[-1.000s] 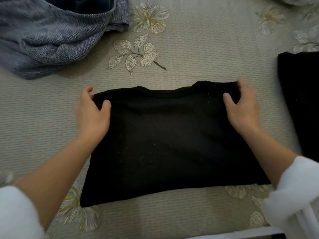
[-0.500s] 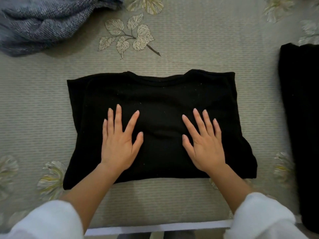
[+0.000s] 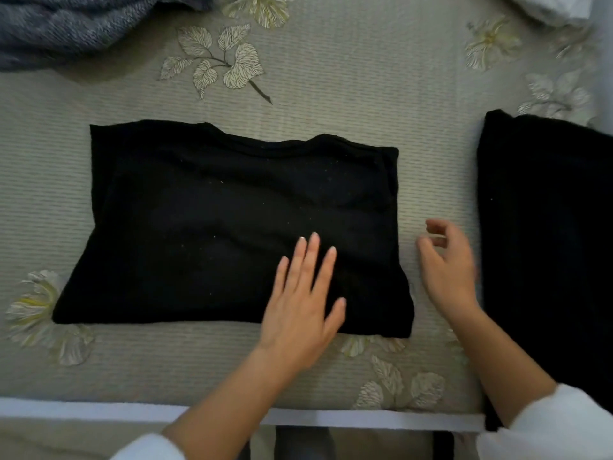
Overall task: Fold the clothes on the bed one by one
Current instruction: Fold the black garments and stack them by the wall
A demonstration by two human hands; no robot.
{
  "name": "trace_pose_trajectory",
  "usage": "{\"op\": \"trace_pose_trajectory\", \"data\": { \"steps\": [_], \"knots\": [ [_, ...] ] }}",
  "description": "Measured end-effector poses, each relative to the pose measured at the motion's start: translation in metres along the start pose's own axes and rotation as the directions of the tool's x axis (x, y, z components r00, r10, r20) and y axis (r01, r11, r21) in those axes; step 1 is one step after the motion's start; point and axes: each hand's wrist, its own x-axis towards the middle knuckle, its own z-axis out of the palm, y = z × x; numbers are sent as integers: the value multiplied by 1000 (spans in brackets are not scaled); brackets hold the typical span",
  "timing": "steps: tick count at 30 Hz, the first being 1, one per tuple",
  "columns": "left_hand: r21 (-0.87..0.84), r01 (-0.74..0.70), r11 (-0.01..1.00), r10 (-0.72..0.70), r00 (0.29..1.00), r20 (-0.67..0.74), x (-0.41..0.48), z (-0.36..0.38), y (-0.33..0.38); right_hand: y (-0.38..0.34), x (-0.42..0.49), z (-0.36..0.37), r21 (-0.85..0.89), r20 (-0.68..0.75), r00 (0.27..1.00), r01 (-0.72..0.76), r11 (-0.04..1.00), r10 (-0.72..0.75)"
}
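Observation:
A black shirt (image 3: pixel 212 224), folded into a rough rectangle with its collar at the far edge, lies in the middle of the bed. My left hand (image 3: pixel 303 300) rests flat on the shirt's near right part, fingers straight. Just past the shirt's right edge, my right hand (image 3: pixel 446 270) hovers over the bedsheet with loosely curled fingers and holds nothing. A second black garment (image 3: pixel 544 247) lies folded at the right, reaching the bed's near edge.
A blue-grey knitted garment (image 3: pixel 76 28) is heaped at the far left. Something white (image 3: pixel 550 8) shows at the far right corner. The floral grey bedsheet (image 3: pixel 331 81) covers the bed, and a white bed frame edge (image 3: pixel 66 410) runs along the front.
Both hands have slid right across the folded shirt. My right hand has left the shirt and now hovers beside its right edge with curled fingers; my left sits where the right was.

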Motion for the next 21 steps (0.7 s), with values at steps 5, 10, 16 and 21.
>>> {"op": "trace_pose_trajectory", "data": {
  "steps": [5, 10, 16, 21],
  "knots": [
    [28, 236, 971, -236, 972, 10, 12, 23, 24, -3, 36, -7, 331, 183, 936, -346, 878, 300],
    [38, 254, 966, -256, 964, 77, 15, 30, 16, -12, 33, 8, 128, 342, 911, -289, 949, 231],
    [-71, 260, 963, -252, 962, 102, 19, -10, 0, -17, 15, 17, -187, 345, 911, -171, 967, 228],
    [4, 380, 925, -380, 924, -38, 13, -32, -81, -31, 12, 0, 71, 636, 740, -340, 938, 220]
  ]
}}
